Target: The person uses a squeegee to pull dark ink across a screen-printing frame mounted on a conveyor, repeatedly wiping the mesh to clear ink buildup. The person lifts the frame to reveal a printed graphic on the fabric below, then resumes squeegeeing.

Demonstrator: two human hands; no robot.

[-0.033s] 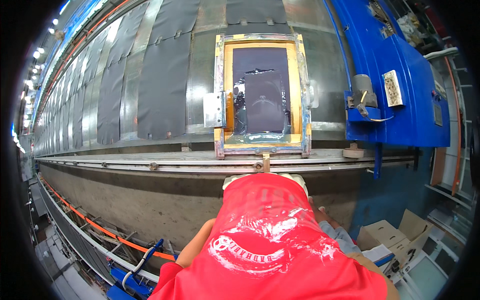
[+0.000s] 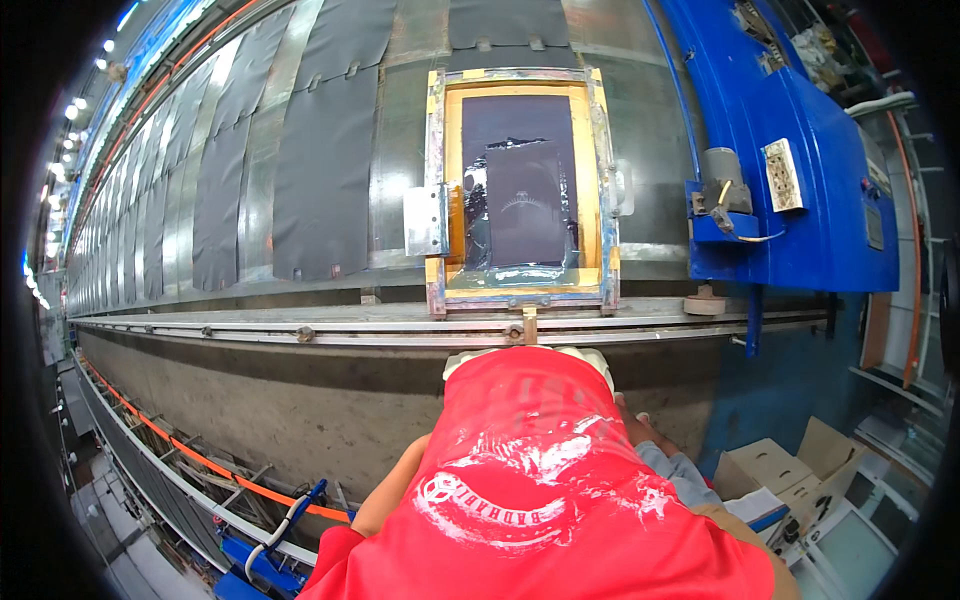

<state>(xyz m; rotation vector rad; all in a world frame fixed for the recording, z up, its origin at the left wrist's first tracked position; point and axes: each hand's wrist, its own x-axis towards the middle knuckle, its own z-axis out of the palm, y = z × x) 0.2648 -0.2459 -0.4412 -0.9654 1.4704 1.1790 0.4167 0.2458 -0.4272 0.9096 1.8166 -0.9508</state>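
A screen-printing frame (image 2: 590, 200) with a yellow border and dark purple mesh lies ahead on the long metal table. Dark, wet, glossy ink rings a pale arched design on the mesh, and a metal bracket (image 2: 420, 220) is at its left side. My red shirt (image 2: 530, 480), with a white printed design and white smears, fills the lower middle. My left forearm (image 2: 395, 475) shows at its left. Both my hands are out of sight, so what they hold or touch cannot be seen.
Several grey sheets (image 2: 325, 170) lie along the table to the left. A metal rail (image 2: 250, 330) runs along the near edge. A blue machine (image 2: 830, 230) with a motor stands at the right. Cardboard boxes (image 2: 750, 470) sit at lower right, and an orange strip (image 2: 200, 455) runs at lower left.
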